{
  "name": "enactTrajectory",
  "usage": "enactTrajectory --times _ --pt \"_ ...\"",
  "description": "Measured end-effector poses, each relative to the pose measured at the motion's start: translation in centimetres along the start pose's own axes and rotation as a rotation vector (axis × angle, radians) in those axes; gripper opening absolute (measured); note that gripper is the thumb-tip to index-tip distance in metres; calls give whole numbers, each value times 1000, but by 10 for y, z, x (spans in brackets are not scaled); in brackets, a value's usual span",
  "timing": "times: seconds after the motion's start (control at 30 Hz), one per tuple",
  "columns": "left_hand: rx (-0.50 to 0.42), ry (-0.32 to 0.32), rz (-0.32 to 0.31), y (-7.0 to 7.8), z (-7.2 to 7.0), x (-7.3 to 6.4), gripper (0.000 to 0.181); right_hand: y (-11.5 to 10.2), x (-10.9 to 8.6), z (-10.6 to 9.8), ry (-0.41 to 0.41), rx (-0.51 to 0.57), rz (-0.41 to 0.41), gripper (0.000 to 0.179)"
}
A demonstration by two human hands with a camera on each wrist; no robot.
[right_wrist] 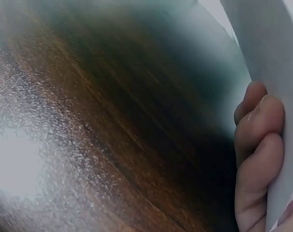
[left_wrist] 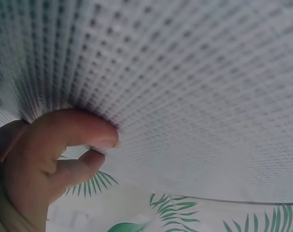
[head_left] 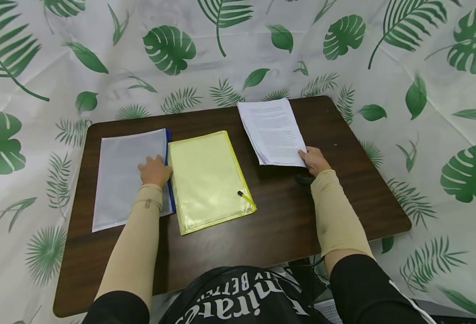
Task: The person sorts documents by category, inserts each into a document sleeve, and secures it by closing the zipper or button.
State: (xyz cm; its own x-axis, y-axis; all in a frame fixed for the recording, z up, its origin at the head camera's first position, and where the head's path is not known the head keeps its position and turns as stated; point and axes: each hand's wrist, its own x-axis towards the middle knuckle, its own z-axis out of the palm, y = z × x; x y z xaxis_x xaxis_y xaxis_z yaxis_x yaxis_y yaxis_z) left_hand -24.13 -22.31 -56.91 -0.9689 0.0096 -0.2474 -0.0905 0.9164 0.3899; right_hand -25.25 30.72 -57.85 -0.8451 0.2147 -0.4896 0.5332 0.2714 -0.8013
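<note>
My left hand (head_left: 155,172) lies on a translucent grey mesh zip folder (head_left: 118,175) with a blue edge strip. In the left wrist view, the left fingers (left_wrist: 90,126) bend against its gridded surface. At the right, my right hand (head_left: 316,160) grips a stack of printed paper sheets (head_left: 271,128) by its near right corner. The right wrist view has several right fingers (right_wrist: 264,118) curled under the white sheets (right_wrist: 276,53). Between the hands lies a yellow zip folder (head_left: 207,180), right beside the grey one.
All of this is on a dark brown wooden table (head_left: 230,243) with rounded corners. A small dark object (head_left: 304,180) sits below the right wrist. On the yellow folder is a zip pull (head_left: 245,196). A leaf-patterned white curtain (head_left: 238,67) surrounds the table.
</note>
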Motion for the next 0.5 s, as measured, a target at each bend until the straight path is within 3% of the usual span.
enactTrajectory --times 0.5 --pt "7 -28 -6 7 -6 -6 66 1 1 -4 -28 16 9 54"
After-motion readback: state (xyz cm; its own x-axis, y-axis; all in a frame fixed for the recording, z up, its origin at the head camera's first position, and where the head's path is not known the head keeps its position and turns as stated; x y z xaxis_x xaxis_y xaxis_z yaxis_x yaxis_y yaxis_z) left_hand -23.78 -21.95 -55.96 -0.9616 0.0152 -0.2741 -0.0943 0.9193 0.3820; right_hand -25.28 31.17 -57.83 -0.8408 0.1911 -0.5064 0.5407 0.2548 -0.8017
